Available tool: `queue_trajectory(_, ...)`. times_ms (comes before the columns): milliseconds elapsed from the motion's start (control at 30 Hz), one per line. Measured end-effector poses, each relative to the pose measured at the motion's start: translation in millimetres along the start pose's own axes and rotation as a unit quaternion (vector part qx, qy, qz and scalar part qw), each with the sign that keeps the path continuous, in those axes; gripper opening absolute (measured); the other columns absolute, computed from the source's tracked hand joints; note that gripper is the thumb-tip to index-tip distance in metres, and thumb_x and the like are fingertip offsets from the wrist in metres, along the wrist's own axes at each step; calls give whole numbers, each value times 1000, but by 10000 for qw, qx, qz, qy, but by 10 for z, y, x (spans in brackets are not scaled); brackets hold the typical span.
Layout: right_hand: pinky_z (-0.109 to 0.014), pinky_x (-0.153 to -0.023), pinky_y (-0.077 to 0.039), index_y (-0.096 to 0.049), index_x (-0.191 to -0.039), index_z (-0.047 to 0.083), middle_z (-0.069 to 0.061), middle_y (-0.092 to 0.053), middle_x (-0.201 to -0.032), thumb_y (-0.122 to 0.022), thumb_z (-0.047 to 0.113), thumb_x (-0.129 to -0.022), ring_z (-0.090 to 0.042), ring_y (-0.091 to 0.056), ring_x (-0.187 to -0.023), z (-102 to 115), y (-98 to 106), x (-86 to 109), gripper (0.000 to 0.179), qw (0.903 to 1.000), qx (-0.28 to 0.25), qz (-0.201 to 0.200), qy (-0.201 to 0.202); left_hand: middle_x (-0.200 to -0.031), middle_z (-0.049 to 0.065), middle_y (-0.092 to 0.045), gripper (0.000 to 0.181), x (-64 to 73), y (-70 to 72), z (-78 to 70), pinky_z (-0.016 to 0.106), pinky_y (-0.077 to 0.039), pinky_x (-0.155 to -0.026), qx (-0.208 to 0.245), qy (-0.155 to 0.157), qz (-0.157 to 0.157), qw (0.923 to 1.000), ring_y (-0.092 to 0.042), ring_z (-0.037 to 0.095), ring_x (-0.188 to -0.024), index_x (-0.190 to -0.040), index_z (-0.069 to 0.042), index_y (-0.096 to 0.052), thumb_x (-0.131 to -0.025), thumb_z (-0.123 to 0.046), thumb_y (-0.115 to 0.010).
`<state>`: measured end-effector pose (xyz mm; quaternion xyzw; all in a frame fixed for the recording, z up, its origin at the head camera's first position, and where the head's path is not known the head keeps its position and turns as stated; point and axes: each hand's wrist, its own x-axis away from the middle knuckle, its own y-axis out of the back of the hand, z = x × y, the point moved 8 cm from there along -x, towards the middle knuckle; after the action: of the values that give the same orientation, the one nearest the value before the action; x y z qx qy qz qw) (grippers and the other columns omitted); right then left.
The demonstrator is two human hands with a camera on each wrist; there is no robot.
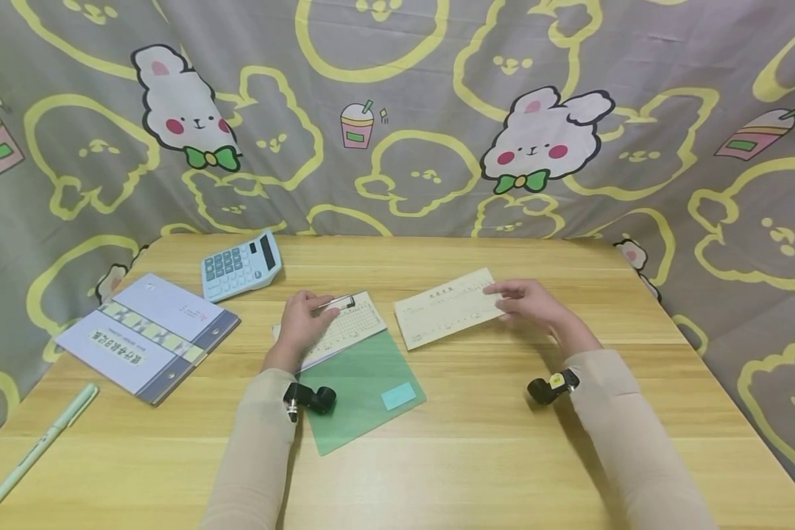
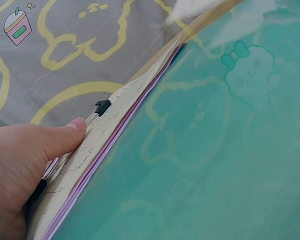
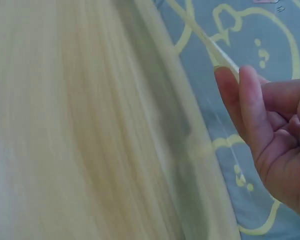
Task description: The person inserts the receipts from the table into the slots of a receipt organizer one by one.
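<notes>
My left hand [image 1: 302, 324] is at the top of a pad of printed forms [image 1: 351, 331], gripping its wire clip [image 2: 101, 109] with black tips. The thumb [image 2: 65, 140] lies along the clip in the left wrist view; the other fingers are mostly hidden there. Beneath the pad spreads a translucent green folder sheet [image 1: 364, 405] with a light blue label. My right hand [image 1: 533, 305] pinches a cream printed slip [image 1: 447, 309] by its right end, between thumb and fingers. Seen from the right wrist, that slip [image 3: 205, 37] is nearly edge-on.
A pale blue calculator [image 1: 241, 265] stands at the back left. In front of it lies a lavender ledger book [image 1: 149, 335], with a mint green pen [image 1: 43, 445] nearer the left edge. Behind the wooden table [image 1: 490, 471] hangs a patterned grey curtain [image 1: 430, 96].
</notes>
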<state>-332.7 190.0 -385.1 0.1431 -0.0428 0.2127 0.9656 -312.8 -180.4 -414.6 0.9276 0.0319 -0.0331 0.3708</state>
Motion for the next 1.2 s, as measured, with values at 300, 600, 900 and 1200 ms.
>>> queue_trajectory(300, -34, -77, -43, -46, -118, -6, -21, -37, -126, -52, -1, -82, -30, -41, -108, 128, -367, -43, 37, 9988, -146, 373, 280, -97, 8, -42, 40, 0, 10, -2, 38, -29, -76, 2, -4, 11, 10000, -35, 24, -92, -115, -10, -57, -81, -30, -59)
queue_trajectory(600, -33, -67, -47, -52, -113, -7, -19, -57, -98, -51, -8, -79, -21, -59, -77, 122, -873, -212, 34, 9989, -26, 457, 117, -100, 10, -44, 38, 5, 19, -52, 39, -30, -79, -110, 28, 73, 9999, -37, 25, -93, -113, -7, -57, -82, -29, -58)
queue_trajectory(900, -32, -59, -48, -54, -110, -6, -17, -56, -80, -51, -10, -79, -23, -60, -63, 178, -1274, -342, 32, 9982, 70, 592, 87, -101, 10, -43, 37, -3, 33, -59, 40, -30, -81, -202, 260, 219, 9992, -37, 26, -94, -112, -8, -58, -82, -28, -58)
queue_trajectory(1200, -30, -55, -48, -56, -105, -8, -12, -50, -69, -52, -10, -79, -16, -57, -53, 273, -1600, -415, 27, 9978, 117, 632, 187, -97, 13, -47, 34, -37, 31, -100, 41, -30, -81, -383, 2, 290, 9988, -41, 28, -93, -108, -5, -61, -81, -25, -60)
